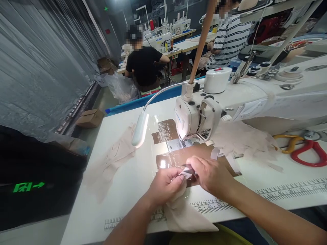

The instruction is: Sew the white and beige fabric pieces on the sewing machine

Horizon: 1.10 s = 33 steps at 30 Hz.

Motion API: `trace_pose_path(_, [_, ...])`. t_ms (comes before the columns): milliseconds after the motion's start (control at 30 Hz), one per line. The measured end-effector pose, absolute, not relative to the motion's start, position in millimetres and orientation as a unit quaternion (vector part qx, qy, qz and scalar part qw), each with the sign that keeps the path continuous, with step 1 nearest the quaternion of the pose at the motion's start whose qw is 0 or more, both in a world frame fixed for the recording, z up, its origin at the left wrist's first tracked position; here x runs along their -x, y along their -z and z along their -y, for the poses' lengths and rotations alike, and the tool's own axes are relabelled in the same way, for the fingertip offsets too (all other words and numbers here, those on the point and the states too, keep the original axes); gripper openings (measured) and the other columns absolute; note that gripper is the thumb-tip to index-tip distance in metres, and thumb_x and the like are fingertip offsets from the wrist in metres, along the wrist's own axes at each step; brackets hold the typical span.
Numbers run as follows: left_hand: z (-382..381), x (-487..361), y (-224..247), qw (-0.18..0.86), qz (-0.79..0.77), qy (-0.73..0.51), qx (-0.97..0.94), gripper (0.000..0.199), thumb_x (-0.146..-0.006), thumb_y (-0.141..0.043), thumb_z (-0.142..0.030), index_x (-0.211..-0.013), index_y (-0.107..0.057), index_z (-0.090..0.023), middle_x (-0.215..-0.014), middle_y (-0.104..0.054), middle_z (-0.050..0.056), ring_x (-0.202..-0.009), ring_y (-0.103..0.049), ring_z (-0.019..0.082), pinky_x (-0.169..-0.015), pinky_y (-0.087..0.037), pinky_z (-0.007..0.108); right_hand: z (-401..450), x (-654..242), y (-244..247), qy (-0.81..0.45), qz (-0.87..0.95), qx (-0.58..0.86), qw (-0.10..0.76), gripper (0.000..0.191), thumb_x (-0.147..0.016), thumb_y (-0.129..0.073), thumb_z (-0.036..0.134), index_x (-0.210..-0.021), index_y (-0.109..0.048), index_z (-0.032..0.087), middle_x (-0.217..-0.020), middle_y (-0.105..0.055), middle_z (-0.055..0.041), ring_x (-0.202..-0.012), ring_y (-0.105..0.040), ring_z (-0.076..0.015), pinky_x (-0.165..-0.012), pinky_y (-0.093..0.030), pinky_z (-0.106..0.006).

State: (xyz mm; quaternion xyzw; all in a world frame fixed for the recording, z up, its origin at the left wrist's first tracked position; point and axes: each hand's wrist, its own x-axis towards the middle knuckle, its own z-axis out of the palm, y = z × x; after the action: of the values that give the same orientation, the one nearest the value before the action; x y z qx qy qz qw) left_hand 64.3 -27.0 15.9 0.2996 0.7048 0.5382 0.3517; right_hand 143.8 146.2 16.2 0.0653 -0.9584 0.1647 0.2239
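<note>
My left hand (168, 183) is closed on a piece of thin beige fabric (187, 212), which hangs down over the front edge of the table. My right hand (208, 172) grips small thread snips (189, 170); their dark pointed blades lie at the bit of fabric pinched in my left fingertips. Most of the snips is hidden inside my right hand. Just beyond both hands stands a white sewing machine (189, 117), its needle area lit by a lamp (140, 129) on a bent metal neck.
Beige fabric pieces lie left (114, 153) and in a pile (242, 137) right of the needle. Red-handled scissors (309, 154) and a yellow handle (287, 143) rest at the right. A printed ruler (293, 187) runs along the front edge. Two people sit at machines beyond.
</note>
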Motion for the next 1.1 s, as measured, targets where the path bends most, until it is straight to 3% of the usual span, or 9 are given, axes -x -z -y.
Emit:
trace_pose_path(133, [27.2,-64.1,-15.5,0.365,-0.700,-0.543,-0.288,0.032,-0.089,-0.054,-0.041,-0.083,-0.068,-0.013,-0.061,-0.057,0.000,-0.055,-0.049,0.011,-0.054,-0.038,0.021,-155.4,-145.5,-16.2,-0.252,0.951,-0.045,0.172,0.012,-0.086,-0.043,0.018,-0.091,-0.054,0.020,-0.072,-0.065,-0.0018,-0.060,-0.059,-0.0157,-0.052,-0.035,-0.025])
trace_pose_path(267, [26.6,-64.2,-16.3,0.362,-0.700,-0.538,-0.300,0.029,-0.089,-0.054,-0.039,-0.084,-0.068,-0.014,-0.063,-0.058,0.001,-0.057,-0.049,0.012,-0.055,-0.038,0.022,-154.4,-147.9,-17.6,-0.285,0.950,-0.084,0.097,0.019,-0.086,-0.040,0.016,-0.092,-0.058,0.020,-0.076,-0.065,-0.0028,-0.065,-0.059,-0.0166,-0.055,-0.036,-0.026])
trace_pose_path(533, [26.3,-63.5,-19.1,0.320,-0.724,-0.505,-0.345,0.026,-0.086,-0.052,-0.026,-0.063,-0.057,-0.016,-0.058,-0.051,-0.001,-0.056,-0.044,0.011,-0.053,-0.035,0.022,-145.7,-146.3,-21.1,-0.234,0.954,-0.112,0.148,0.017,-0.076,-0.039,0.010,-0.076,-0.052,0.019,-0.064,-0.056,-0.0010,-0.053,-0.045,-0.0143,-0.049,-0.026,-0.027])
trace_pose_path(633, [25.6,-63.4,-17.7,0.316,-0.725,-0.494,-0.362,0.024,-0.085,-0.049,-0.020,-0.062,-0.052,-0.016,-0.058,-0.049,-0.002,-0.056,-0.042,0.010,-0.054,-0.034,0.021,-139.6,-145.4,-26.0,-0.363,0.923,-0.069,0.112,0.016,-0.085,-0.039,0.020,-0.070,-0.044,0.021,-0.063,-0.051,-0.0005,-0.055,-0.044,-0.0144,-0.051,-0.029,-0.027])
trace_pose_path(700, [25.4,-63.4,-16.3,0.315,-0.727,-0.486,-0.369,0.023,-0.086,-0.047,-0.019,-0.064,-0.053,-0.016,-0.059,-0.048,-0.003,-0.057,-0.042,0.010,-0.055,-0.033,0.020,-135.7,-145.1,-27.5,-0.541,0.841,0.008,0.018,0.028,-0.091,-0.038,0.037,-0.068,-0.037,0.022,-0.059,-0.043,0.0029,-0.052,-0.038,-0.0121,-0.048,-0.029,-0.025])
trace_pose_path(767, [25.4,-63.2,-15.0,0.320,-0.729,-0.479,-0.371,0.021,-0.087,-0.046,-0.020,-0.069,-0.057,-0.015,-0.061,-0.051,-0.002,-0.059,-0.043,0.010,-0.056,-0.035,0.020,-132.9,-146.2,-28.0,-0.696,0.708,0.082,-0.089,0.037,-0.089,-0.043,0.052,-0.068,-0.034,0.022,-0.057,-0.034,0.0069,-0.046,-0.026,-0.0081,-0.042,-0.021,-0.022])
trace_pose_path(867, [25.7,-62.6,-14.1,0.322,-0.727,-0.477,-0.374,0.021,-0.087,-0.046,-0.020,-0.072,-0.060,-0.015,-0.065,-0.054,-0.001,-0.061,-0.045,0.011,-0.058,-0.036,0.020,-130.8,-151.3,-30.6,-0.798,0.561,0.126,-0.181,0.043,-0.081,-0.058,0.057,-0.070,-0.036,0.022,-0.058,-0.030,0.0094,-0.044,-0.014,-0.0046,-0.039,-0.010,-0.020])
trace_pose_path(1000, [25.7,-61.2,-14.0,0.327,-0.724,-0.485,-0.365,0.022,-0.087,-0.048,-0.024,-0.071,-0.060,-0.014,-0.064,-0.052,-0.001,-0.062,-0.045,0.011,-0.058,-0.036,0.020,-132.8,-159.6,-38.5,-0.845,0.495,0.033,-0.200,0.045,-0.081,-0.060,0.056,-0.067,-0.038,0.020,-0.058,-0.033,0.0085,-0.042,-0.016,-0.0030,-0.038,-0.010,-0.019])
trace_pose_path(1100, [26.0,-60.3,-14.1,0.350,-0.715,-0.496,-0.347,0.022,-0.087,-0.047,-0.025,-0.071,-0.059,-0.014,-0.064,-0.051,-0.001,-0.061,-0.045,0.011,-0.057,-0.036,0.020,-138.1,-161.2,-42.4,-0.824,0.549,-0.028,-0.137,0.038,-0.087,-0.055,0.053,-0.072,-0.044,0.019,-0.059,-0.035,0.0073,-0.042,-0.022,-0.0042,-0.039,-0.015,-0.020])
